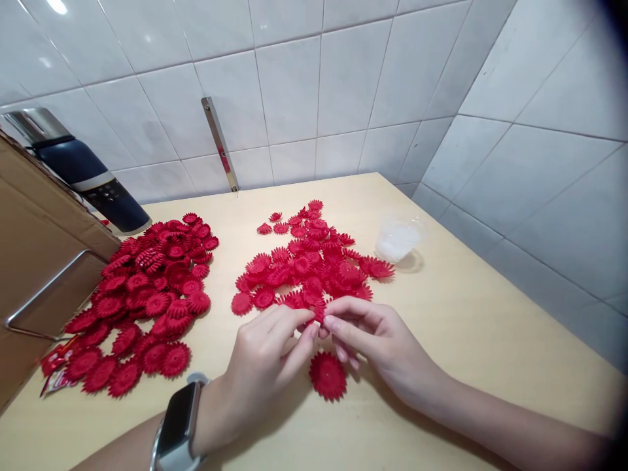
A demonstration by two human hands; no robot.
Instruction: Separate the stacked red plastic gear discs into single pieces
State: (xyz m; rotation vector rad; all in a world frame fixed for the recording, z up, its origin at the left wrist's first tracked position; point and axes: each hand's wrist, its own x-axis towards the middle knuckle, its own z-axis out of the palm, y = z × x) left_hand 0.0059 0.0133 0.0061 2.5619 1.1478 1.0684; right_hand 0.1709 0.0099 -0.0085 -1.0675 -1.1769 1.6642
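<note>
My left hand [269, 347] pinches a small white piece [316, 324] between thumb and index finger. My right hand [377, 333] meets it from the right, its thumb and fingertips closed at a red toothed-edge flower piece [319, 313] that both hands touch. The fingers hide much of it. Just below the fingertips, a flat round red flower piece [328, 376] lies on the table. Behind my hands spreads a loose pile of red flower pieces [309, 265]. A smartwatch [179, 415] is on my left wrist.
At left lies another heap of red flower pieces [157, 288], beside a cardboard box [44, 216] with a metal wire stand [49, 288]. A dark blue flask [88, 170] stands behind. A clear plastic cup [398, 239] with white contents is at right. Tiled walls bound the table [471, 320].
</note>
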